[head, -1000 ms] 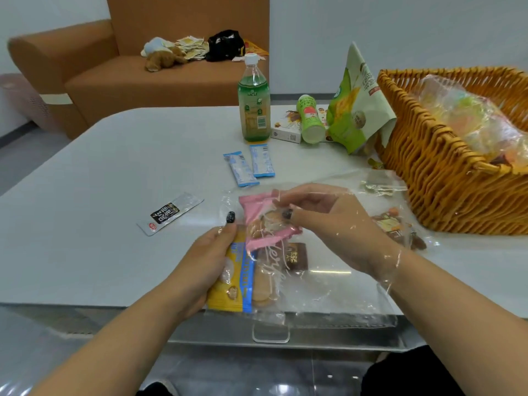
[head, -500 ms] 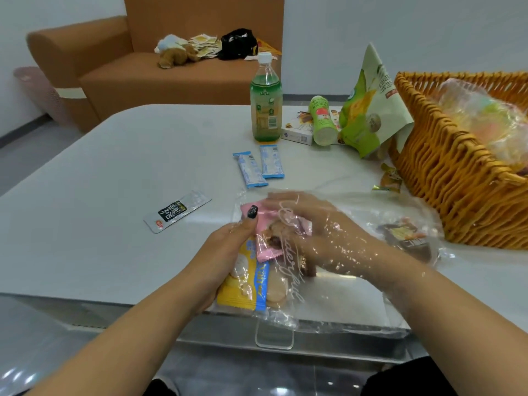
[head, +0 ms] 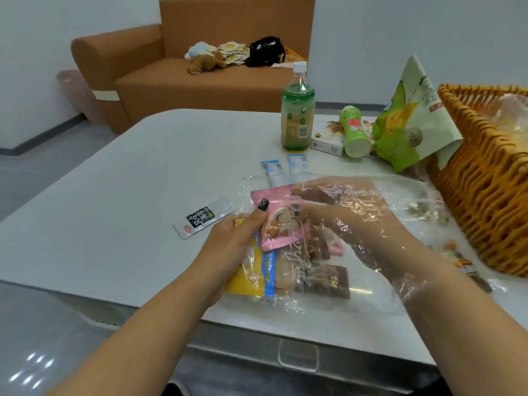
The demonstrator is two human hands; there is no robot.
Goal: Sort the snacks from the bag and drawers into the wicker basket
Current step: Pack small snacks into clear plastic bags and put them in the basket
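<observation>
A clear plastic bag printed with pale script too curled to read lies at the near edge of the white desk. Inside it show a yellow-and-blue packet, a brown packet with gold lettering and a pink packet. The left hand, outside the bag, pinches the pink packet through the film, thumb with a dark nail on top. The right hand is pushed inside the bag up to the wrist, its fingers curled toward the same pink packet; whether they grip it cannot be told through the creased plastic.

Just left of the bag lies a silver sachet with a black label bearing light characters. Beyond the bag rest two blue stick packs. Farther off stand a green bottle with a white cap, a flat white box, a small green tube on its side and a green pouch leaning on the wicker basket at right, which already holds a clear sack of sweets. A brown sofa stands beyond the desk.
</observation>
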